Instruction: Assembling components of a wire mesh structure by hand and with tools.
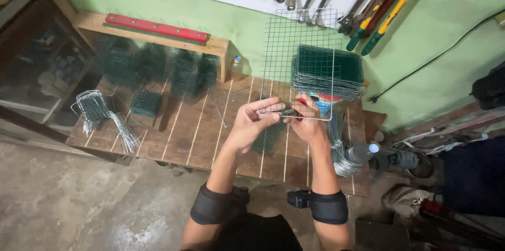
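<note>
Near the slatted wooden workbench's [189, 135] back edge, both hands pinch the upright silver wire-mesh panel's [297, 64] lower rim: left hand [251, 122] closed on wire, right hand [307, 119] gripping red-handled pliers [292, 110]; fastening seems underway, needing a steady squeeze

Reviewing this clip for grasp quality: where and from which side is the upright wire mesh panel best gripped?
Probably along its bottom edge, from the near side. The wire mesh panel stands upright with that edge low over the workbench, facing the person; the left hand and right hand already meet there.

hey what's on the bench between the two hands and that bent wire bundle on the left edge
In the head view, mostly bare wooden bench lies between the hands and the bent wire bundle, with one thin loose wire near the left hand.
</note>
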